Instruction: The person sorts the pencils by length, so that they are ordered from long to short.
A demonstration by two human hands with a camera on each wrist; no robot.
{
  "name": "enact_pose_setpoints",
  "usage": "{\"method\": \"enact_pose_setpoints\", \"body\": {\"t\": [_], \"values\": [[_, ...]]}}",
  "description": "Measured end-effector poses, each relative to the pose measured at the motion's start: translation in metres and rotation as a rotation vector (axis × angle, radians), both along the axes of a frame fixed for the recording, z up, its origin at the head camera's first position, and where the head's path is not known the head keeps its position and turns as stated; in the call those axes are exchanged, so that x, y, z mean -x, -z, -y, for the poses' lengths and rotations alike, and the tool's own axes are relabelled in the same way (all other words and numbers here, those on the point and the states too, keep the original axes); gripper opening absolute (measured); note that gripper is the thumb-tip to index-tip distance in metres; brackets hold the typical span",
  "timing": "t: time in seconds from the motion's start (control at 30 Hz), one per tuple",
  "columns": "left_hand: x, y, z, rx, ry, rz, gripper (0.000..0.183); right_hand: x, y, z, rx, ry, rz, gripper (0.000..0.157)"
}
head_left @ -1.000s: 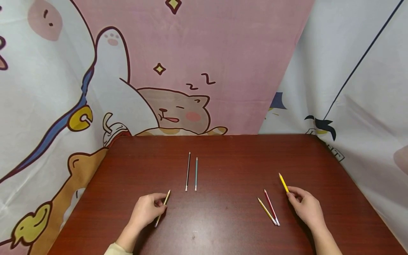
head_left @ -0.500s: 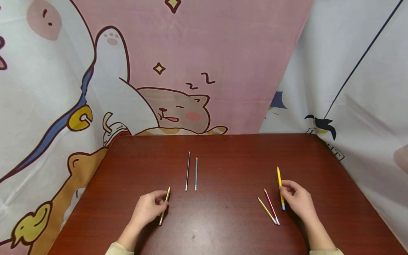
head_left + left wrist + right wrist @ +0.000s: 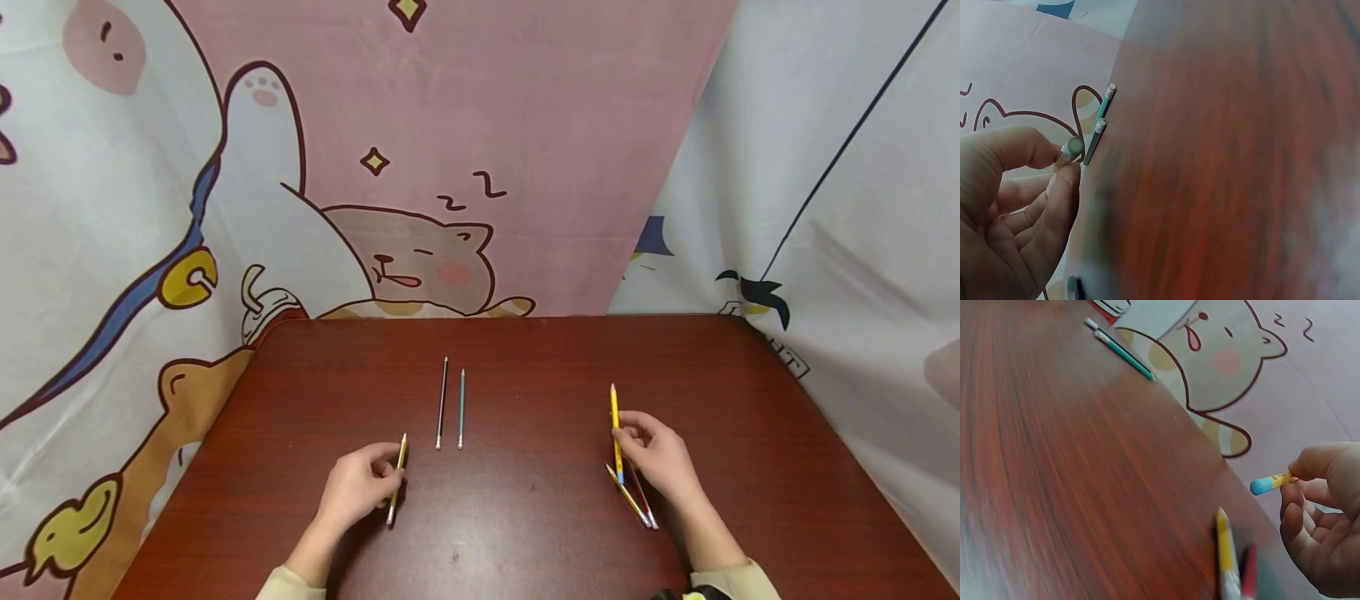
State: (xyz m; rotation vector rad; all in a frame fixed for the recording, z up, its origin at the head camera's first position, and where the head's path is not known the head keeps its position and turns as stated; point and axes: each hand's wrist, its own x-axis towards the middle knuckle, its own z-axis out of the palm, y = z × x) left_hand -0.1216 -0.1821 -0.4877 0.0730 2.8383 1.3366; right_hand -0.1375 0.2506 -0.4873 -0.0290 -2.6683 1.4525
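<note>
Pink and white cartoon cloth (image 3: pixel 570 125) hangs behind a reddish-brown bench (image 3: pixel 540 375), where a teal pencil (image 3: pixel 462 408) lies with its eraser end toward the person. Just left of the teal pencil, apart from it, lies a black pencil (image 3: pixel 442 404). Left of the teal pencil and nearer the person, the left hand (image 3: pixel 356 487) has its grip pinching a striped pencil (image 3: pixel 392 506), tip pointing away. Well right of the teal pencil, the right hand (image 3: pixel 660 457) has its grip pinching a bright yellow pencil (image 3: pixel 615 408), held up off a loose pair, a gold pencil (image 3: pixel 628 497) and a red pencil (image 3: pixel 644 497). The step in hand looks like bringing each held pencil to those lying on its side; the next move seems to call for lowering both gently, without knocking the others. Z-like marks (image 3: pixel 491 185) show above the teal pencil on the cloth; far to its right, a scrap of lettering (image 3: pixel 790 358) is too partial to read. Print on the bright yellow pencil is too small to make out.
</note>
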Motion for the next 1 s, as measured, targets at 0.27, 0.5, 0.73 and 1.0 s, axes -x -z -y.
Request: {"method": "enact_pose_setpoints", "body": {"t": [0.27,0.5,0.73,1.0], "values": [[0.002,-0.003,-0.009,-0.063,0.012,0.012,0.033,0.013,0.007,0.031,0.063,-0.051,0.062,0.03],[0.003,-0.003,-0.014,-0.055,0.033,0.001,0.032,0.019,0.01,0.056,0.093,-0.109,0.062,0.03],[0.004,-0.001,-0.017,-0.075,0.045,-0.013,0.032,0.026,0.017,0.076,0.121,-0.128,0.042,0.03],[0.007,0.001,-0.022,-0.129,0.042,-0.009,0.032,0.035,0.019,0.098,0.172,-0.136,0.033,0.032]]}}
